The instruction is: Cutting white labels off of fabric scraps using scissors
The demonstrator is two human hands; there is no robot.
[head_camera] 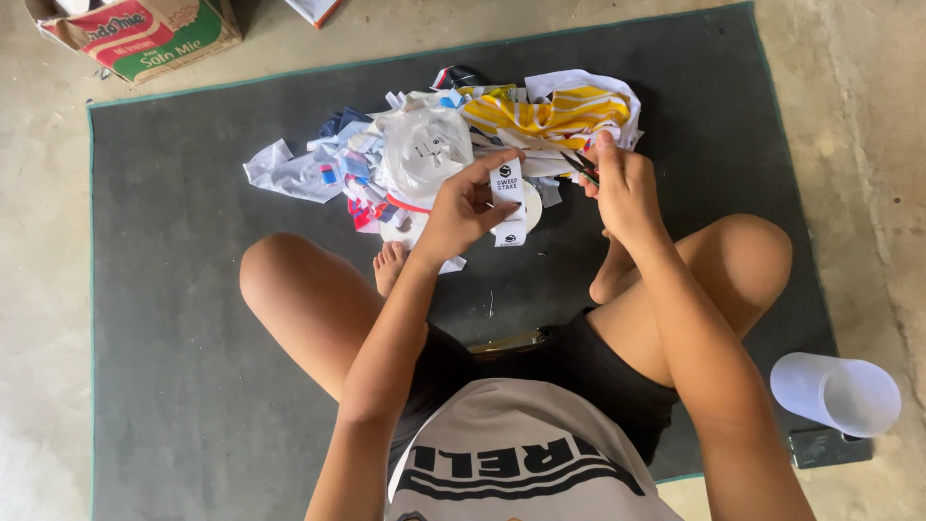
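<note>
My knees are folding out over the dark mat point(193, 289) as I am sitting cross-legged. My left hand point(461, 207) is pinching a white label strip point(507, 198) by its edge, held up before the heap of fabric scraps point(434, 145). It looks light, limp and easy to crease. My right hand point(625, 188) is closing around small scissors point(582, 166). A cardboard box point(135, 34), red and green, is sitting top left.
</note>
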